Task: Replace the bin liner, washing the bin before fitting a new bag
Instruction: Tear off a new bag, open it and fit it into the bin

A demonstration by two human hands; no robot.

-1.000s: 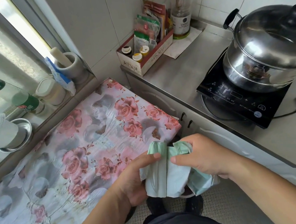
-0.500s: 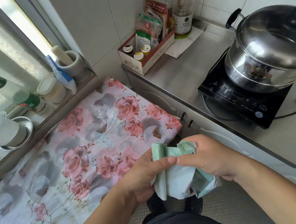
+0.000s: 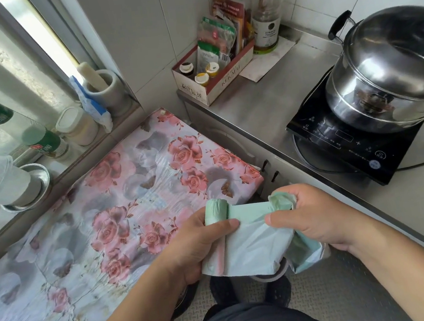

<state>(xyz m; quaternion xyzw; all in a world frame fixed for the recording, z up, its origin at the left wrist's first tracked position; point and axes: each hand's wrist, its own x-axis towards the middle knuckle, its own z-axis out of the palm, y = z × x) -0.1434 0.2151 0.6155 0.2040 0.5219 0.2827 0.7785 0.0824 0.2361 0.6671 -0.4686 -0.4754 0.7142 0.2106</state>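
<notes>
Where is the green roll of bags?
The roll of bags is low in the middle of the head view, gripped by the left hand beside the flowery cloth, while the right hand pulls a bag off it.

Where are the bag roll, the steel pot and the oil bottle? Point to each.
bag roll (image 3: 215, 211): head view, on the rolled end above the left thumb.
steel pot (image 3: 392, 64): head view, on the lid's shiny dome.
oil bottle (image 3: 268, 34): head view, on its label.

Left hand (image 3: 203, 245): I grip the green bag roll (image 3: 215, 211).
Right hand (image 3: 318, 216): I pinch its unrolled bag (image 3: 257, 246).
</notes>
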